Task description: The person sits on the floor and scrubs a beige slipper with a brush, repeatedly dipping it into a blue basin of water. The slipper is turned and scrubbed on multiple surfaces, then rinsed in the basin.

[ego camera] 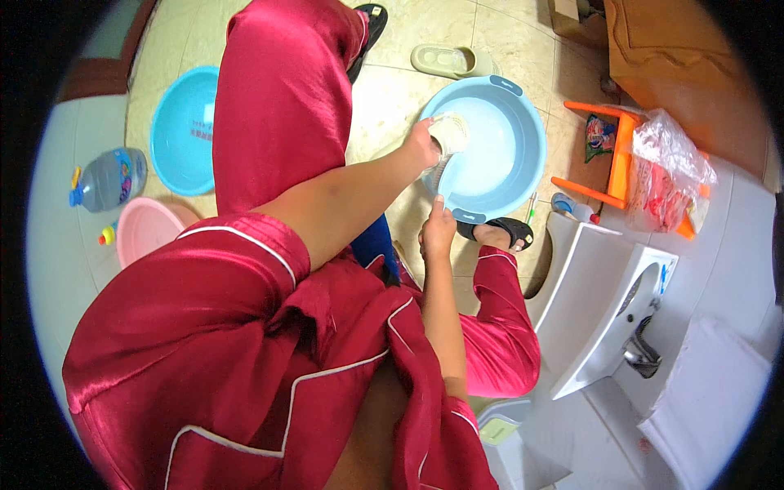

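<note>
My left hand (421, 146) grips a pale, whitish shoe (452, 131) over the near left rim of a light blue plastic basin (534, 147). The basin stands on the tiled floor and seems to hold some water. In my right hand (438, 228), below the left one, is the handle of a scrubbing brush (440, 174) with greyish bristles. The bristles are at the shoe's opening; whether they touch it cannot be told. The shoe's far end reaches over the basin, and part of it is hidden by my left hand.
A bright blue basin (177, 131), a pink basin (147, 229) and a large plastic bottle (107, 180) stand left. A beige clog (450, 60) lies beyond the basin. At right are an orange stool (621, 162), a plastic bag (664, 177), a smaller bottle (572, 207) and a white washbasin (603, 343).
</note>
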Demonstrator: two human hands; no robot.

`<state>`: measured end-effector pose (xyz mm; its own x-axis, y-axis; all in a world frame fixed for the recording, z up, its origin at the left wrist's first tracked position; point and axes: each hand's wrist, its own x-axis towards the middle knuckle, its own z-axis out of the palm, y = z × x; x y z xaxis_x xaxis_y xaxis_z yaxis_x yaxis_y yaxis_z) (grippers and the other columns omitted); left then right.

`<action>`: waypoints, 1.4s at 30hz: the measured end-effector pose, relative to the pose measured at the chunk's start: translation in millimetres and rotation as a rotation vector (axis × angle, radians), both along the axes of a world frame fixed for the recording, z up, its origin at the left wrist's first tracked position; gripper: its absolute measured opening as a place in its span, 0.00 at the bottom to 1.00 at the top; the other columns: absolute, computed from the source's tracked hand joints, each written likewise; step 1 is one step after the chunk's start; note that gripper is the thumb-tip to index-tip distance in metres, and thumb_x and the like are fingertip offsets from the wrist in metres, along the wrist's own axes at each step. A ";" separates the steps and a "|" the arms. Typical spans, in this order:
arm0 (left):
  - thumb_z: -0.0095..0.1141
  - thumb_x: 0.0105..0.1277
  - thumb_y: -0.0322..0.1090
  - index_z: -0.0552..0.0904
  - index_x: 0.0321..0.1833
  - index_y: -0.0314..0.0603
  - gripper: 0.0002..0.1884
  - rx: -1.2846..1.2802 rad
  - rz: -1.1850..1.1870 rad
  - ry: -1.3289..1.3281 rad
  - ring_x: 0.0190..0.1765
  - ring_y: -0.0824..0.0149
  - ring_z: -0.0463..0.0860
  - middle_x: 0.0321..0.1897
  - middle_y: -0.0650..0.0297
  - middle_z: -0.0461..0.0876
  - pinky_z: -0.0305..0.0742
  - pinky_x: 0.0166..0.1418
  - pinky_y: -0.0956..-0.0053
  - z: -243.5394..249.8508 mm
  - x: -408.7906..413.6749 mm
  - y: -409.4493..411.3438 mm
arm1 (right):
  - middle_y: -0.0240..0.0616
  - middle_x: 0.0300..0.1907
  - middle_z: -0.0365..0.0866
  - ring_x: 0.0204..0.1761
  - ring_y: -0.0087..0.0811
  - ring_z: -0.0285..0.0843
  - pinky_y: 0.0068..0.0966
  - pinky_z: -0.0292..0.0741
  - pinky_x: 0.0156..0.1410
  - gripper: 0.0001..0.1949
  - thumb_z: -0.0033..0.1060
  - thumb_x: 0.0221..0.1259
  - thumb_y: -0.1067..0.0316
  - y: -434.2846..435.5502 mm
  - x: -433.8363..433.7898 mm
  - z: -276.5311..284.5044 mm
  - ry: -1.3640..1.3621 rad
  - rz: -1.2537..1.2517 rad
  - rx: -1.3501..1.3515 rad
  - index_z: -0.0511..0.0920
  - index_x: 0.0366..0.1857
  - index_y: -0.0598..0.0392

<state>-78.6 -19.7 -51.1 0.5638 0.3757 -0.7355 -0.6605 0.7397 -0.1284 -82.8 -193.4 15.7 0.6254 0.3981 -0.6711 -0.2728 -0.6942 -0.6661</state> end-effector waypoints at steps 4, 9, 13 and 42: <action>0.38 0.69 0.54 0.69 0.59 0.32 0.29 -0.022 -0.375 0.336 0.52 0.55 0.77 0.53 0.49 0.76 0.73 0.57 0.60 20.6 -22.6 0.7 | 0.32 0.10 0.64 0.07 0.26 0.61 0.24 0.54 0.11 0.24 0.45 0.65 0.42 12.4 4.8 13.6 0.056 0.007 -0.064 0.66 0.22 0.53; 0.49 0.59 0.53 0.74 0.48 0.35 0.25 0.814 -0.911 1.156 0.49 0.55 0.77 0.47 0.47 0.78 0.72 0.52 0.61 29.2 -55.2 0.1 | 0.30 0.10 0.59 0.07 0.26 0.57 0.25 0.55 0.12 0.23 0.48 0.64 0.42 3.4 16.9 -8.2 0.058 -0.039 -0.031 0.66 0.21 0.52; 0.55 0.57 0.53 0.75 0.53 0.35 0.29 1.417 -1.175 1.629 0.50 0.49 0.79 0.50 0.44 0.78 0.73 0.54 0.60 32.7 -59.1 1.9 | 0.31 0.12 0.62 0.08 0.26 0.58 0.24 0.57 0.13 0.23 0.49 0.64 0.43 2.4 16.6 -3.4 0.029 -0.005 0.010 0.69 0.22 0.55; 0.61 0.51 0.59 0.80 0.49 0.25 0.37 1.407 -1.515 0.923 0.48 0.53 0.82 0.44 0.45 0.82 0.76 0.53 0.67 55.8 -35.4 35.6 | 0.56 0.27 0.80 0.34 0.58 0.77 0.47 0.72 0.41 0.26 0.45 0.62 0.40 -19.9 57.8 42.1 -0.665 0.468 -0.112 0.76 0.32 0.60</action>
